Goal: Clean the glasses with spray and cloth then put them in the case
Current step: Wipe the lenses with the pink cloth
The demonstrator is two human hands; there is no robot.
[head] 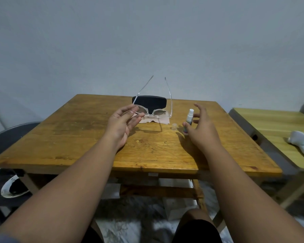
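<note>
My left hand [123, 120] pinches the glasses [161, 114] at the outer corner of 1 lens, fingertips on the clear rim. They hang mid-frame, just above the pink cloth [163, 121], with their 2 arms unfolded and pointing at the wall.

They look feather-light, and the thin plastic frame probably flexes, so I'd grip the rim or the bridge. The lens faces would smudge, and the long arms would bend if used as a handle.

My right hand [200, 127], right of centre, is spread loose around the little spray bottle [189, 118]. The thumb is close by its base, but I can't tell if it touches, and nothing is clasped yet.

The bottle is small, smooth and narrow-footed, so it should tip easily. I'd wrap its body and leave a finger free for the nozzle. Its clear cap [174, 126] lies on the table [77, 137] just left of it. The black case [151, 101] sits closed at the table's far edge, behind the glasses.
</note>
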